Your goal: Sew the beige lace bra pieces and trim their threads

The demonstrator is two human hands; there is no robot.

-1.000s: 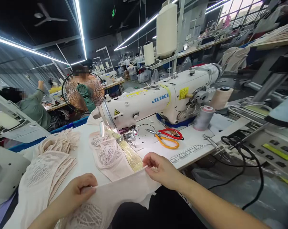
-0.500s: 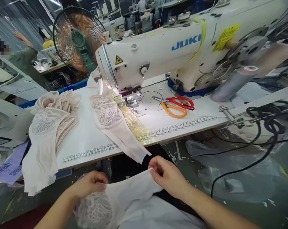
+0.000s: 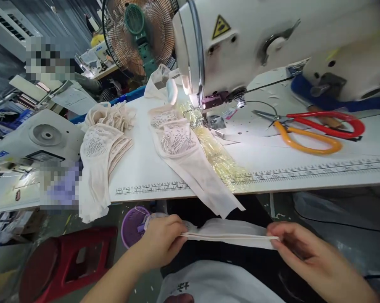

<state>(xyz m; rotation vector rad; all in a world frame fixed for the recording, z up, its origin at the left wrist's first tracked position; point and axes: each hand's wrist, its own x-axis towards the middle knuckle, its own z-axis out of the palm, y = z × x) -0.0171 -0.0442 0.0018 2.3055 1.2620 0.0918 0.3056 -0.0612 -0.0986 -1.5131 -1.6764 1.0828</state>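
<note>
Between my hands a pale bra piece (image 3: 230, 237) is stretched above my lap, its folded edge facing me. My left hand (image 3: 163, 240) pinches one end, close to the lace part, which is mostly hidden behind it. The other end is pinched between the thumb and fingers of my right hand (image 3: 299, 248). Just beyond, a lace bra piece (image 3: 180, 143) lies on the sewing table (image 3: 139, 155), its wing hanging over the front edge. A strip of yellowish clear film (image 3: 220, 155) runs beside it from under the sewing machine's head (image 3: 190, 54).
Scissors (image 3: 306, 130) with red and orange handles lie right of the needle area. A stack of lace bra pieces (image 3: 98, 147) overhangs the table at left. Below are a purple basket (image 3: 131, 229) and a red stool (image 3: 70, 261). A fan (image 3: 139, 35) and another person (image 3: 49, 59) are behind.
Both hands have moved right in the view and farther apart. The bra piece has turned from lying broad to showing its edge, drawn straight. The view has shifted closer to the table.
</note>
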